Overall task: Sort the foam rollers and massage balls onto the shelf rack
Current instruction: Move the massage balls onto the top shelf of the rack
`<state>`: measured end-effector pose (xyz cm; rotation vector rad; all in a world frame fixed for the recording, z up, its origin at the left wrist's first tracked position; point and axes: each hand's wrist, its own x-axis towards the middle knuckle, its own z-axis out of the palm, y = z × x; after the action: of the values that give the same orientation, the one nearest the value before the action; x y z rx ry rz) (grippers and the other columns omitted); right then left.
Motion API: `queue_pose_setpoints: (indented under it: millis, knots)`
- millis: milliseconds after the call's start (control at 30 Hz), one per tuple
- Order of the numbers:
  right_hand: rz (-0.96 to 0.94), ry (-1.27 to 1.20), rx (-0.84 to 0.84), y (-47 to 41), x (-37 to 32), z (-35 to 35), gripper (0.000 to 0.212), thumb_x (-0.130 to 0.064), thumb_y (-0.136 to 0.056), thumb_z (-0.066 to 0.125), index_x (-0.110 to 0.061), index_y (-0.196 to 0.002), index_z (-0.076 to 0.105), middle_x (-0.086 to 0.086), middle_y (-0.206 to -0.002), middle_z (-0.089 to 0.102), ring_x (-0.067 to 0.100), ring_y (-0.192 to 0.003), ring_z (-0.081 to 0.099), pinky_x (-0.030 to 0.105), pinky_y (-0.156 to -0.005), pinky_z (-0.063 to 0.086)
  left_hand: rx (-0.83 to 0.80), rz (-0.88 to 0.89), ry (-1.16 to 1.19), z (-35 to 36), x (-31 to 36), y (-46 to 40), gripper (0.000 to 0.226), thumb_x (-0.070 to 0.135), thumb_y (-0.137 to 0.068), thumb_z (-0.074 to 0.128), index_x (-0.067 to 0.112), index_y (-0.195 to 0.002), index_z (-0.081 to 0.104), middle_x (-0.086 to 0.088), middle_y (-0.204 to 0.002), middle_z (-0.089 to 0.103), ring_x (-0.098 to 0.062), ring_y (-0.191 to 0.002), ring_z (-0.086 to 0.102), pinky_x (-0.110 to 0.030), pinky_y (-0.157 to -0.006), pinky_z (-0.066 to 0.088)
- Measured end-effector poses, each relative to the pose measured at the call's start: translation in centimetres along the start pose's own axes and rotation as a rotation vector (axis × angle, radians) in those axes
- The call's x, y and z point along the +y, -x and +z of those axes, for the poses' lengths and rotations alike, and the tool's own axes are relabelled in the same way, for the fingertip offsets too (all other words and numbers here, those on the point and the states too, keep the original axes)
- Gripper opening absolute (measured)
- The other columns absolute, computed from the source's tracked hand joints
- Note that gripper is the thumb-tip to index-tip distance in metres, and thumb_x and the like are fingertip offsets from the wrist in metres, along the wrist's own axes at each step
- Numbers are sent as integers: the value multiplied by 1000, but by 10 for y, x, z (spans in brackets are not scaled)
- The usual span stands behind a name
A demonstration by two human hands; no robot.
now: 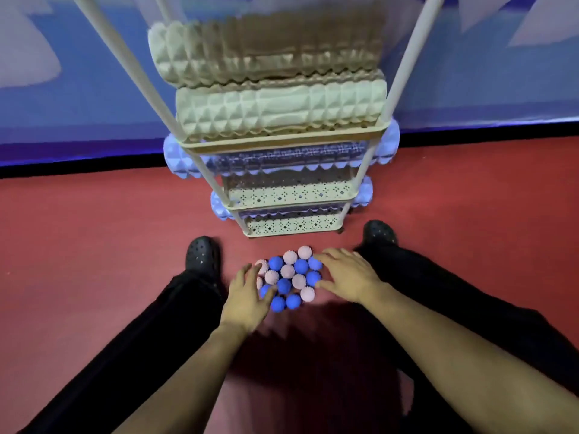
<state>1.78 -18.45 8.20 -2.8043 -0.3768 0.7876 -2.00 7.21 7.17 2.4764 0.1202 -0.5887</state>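
A cluster of several spiky massage balls, blue (284, 285) and pink (287, 270), lies on the red floor in front of the cream shelf rack (282, 142). My left hand (247, 296) touches the cluster's left side with spread fingers. My right hand (347, 274) lies against its right side, fingers spread and lightly bent. Neither hand grips a ball. Beige foam rollers (279, 104) are stacked on the rack's upper tiers. Pale blue rollers (175, 158) lie on the lower tiers, their ends sticking out at the sides.
My feet in black perforated clogs (202, 253) stand on either side of the balls, close to the rack's base. Behind the rack runs a blue wall (78, 89) with a black skirting strip. Red floor (94, 230) stretches left and right.
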Motion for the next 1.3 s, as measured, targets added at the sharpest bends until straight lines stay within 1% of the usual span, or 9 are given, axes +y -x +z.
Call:
queue_pose_setpoints:
  millis: [200, 367, 533, 667, 767, 900, 1033, 1167, 1300]
  knots:
    - [77, -113, -207, -53, 12, 80, 72, -60, -88, 64, -29, -149, 41, -3, -152, 37, 26, -135, 46, 39, -104, 42, -130, -74, 18, 66, -34, -29, 65, 40, -94, 66, 17, -150, 41, -6, -151, 37, -31, -135, 43, -44, -111, 39]
    - [107, -146, -370, -76, 6, 143, 64, -54, -87, 67, -37, -143, 42, -1, -146, 37, 29, -129, 54, 45, -101, 47, -199, -35, -36, 115, -66, -46, 60, 40, -92, 67, 21, -145, 49, -5, -139, 49, -29, -127, 48, -40, -107, 40]
    - [180, -152, -270, -79, 4, 180, 55, -46, -87, 70, -38, -135, 46, 0, -138, 37, 30, -122, 58, 43, -94, 50, -168, 108, -208, 151, -82, -60, 58, 45, -88, 67, 25, -140, 54, 1, -132, 52, -25, -121, 47, -38, -99, 41]
    - [257, -193, -169, -81, 3, 196, 54, -46, -85, 72, -32, -128, 42, 1, -130, 37, 28, -117, 58, 40, -84, 48, -155, 134, -311, 169, -83, -70, 59, 49, -86, 66, 29, -140, 51, 5, -134, 52, -24, -122, 45, -38, -96, 32]
    - [308, -188, -128, -82, 2, 202, 55, -47, -87, 70, -26, -128, 41, 4, -128, 37, 31, -112, 59, 41, -82, 48, -174, 70, -322, 178, -85, -73, 64, 51, -87, 65, 30, -144, 46, 5, -136, 47, -25, -126, 40, -41, -99, 36]
    - [383, -208, -76, -77, 4, 208, 59, -49, -90, 66, -21, -136, 41, 7, -132, 41, 33, -112, 60, 41, -81, 48, -156, 15, -259, 184, -85, -72, 60, 49, -85, 69, 28, -138, 49, 4, -134, 44, -25, -126, 34, -48, -91, 49]
    - [425, -275, -15, -76, 8, 212, 51, -48, -90, 66, -17, -125, 44, 7, -126, 47, 35, -108, 61, 42, -79, 49, -110, 32, -214, 191, -88, -67, 59, 43, -80, 76, 21, -131, 55, -1, -134, 48, -28, -125, 35, -52, -91, 50]
    - [409, -415, 53, -71, 16, 212, 56, -44, -81, 70, -25, -124, 40, 2, -128, 53, 33, -111, 61, 41, -82, 51, -45, 86, -185, 197, -92, -64, 54, 39, -76, 81, 15, -120, 60, -3, -126, 54, -30, -121, 44, -50, -92, 49]
    - [333, -476, 93, -64, 20, 216, 61, -41, -79, 71, -27, -134, 48, -1, -127, 48, 29, -109, 61, 40, -84, 53, -28, 91, -233, 201, -91, -62, 52, 46, -73, 78, 21, -113, 55, 5, -115, 53, -21, -113, 51, -43, -82, 46]
